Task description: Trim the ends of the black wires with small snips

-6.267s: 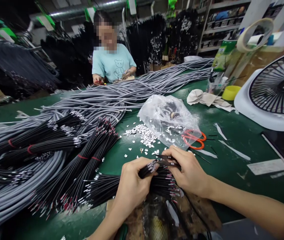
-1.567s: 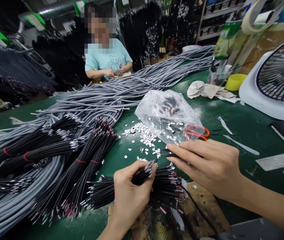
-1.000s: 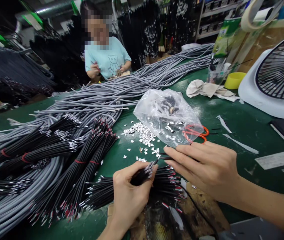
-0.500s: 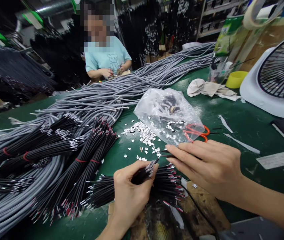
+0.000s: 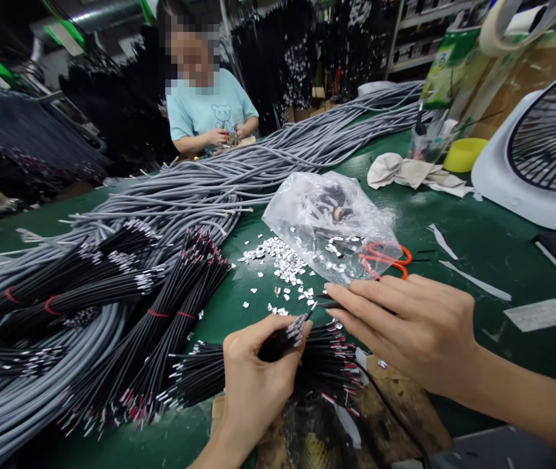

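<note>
My left hand (image 5: 253, 378) is closed round a small bundle of black wires (image 5: 285, 333) whose metal-tipped ends point up and right. My right hand (image 5: 412, 329) hovers just right of those tips, fingers stretched out together, with thin black tweezers (image 5: 325, 303) pinched under them and pointing at the wire ends. More black wires with red and white ends (image 5: 329, 361) lie under both hands on a brown board (image 5: 395, 407).
Small silver clippings (image 5: 282, 264) litter the green table (image 5: 473, 251) beside a clear plastic bag (image 5: 331, 225) and orange scissors (image 5: 388, 260). Grey cables (image 5: 199, 195) and banded black wire bundles (image 5: 160, 319) fill the left. A white fan (image 5: 541, 156) stands right. A person in a teal shirt (image 5: 209, 114) works opposite.
My right hand has lifted off the wire bundle since the first frame and spread its fingers. Over the last second both hands have held nearly still. The person opposite moved their hands.
</note>
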`<state>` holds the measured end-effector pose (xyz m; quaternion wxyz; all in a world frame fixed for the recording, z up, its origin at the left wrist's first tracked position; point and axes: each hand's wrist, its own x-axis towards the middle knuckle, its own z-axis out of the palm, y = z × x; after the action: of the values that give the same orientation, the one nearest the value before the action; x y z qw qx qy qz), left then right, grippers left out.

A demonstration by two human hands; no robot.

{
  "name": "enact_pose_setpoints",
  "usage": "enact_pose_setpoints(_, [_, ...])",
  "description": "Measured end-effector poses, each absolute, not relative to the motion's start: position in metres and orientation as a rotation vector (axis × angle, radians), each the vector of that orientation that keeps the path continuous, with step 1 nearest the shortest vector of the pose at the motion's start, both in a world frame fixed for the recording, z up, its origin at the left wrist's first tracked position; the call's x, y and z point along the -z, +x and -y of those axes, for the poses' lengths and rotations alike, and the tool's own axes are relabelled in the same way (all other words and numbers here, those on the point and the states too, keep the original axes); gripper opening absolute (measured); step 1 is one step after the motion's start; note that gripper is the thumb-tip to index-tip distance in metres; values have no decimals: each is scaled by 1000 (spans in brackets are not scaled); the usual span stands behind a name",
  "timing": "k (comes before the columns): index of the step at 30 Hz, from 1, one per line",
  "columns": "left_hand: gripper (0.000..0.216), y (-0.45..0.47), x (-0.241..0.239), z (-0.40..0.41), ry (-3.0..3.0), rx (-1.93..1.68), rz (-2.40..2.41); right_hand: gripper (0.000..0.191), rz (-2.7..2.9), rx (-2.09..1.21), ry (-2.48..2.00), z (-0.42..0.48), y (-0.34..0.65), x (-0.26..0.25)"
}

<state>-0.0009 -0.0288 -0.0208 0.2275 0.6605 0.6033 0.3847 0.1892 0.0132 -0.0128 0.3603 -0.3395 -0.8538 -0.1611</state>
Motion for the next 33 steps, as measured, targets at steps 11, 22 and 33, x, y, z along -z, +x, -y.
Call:
enact_pose_setpoints(11, [6, 0, 22, 28, 1836, -1056, -1645, 21, 2203, 435, -851, -10, 187, 13])
enact_pose_setpoints(22, [5, 0, 22, 28, 1839, -1094, -1658, 22, 2200, 472, -870, -13, 189, 11])
enact_pose_setpoints(33, [5, 0, 23, 29, 1735, -1128, -1656, 23, 2198, 464, -863, -12, 187, 11])
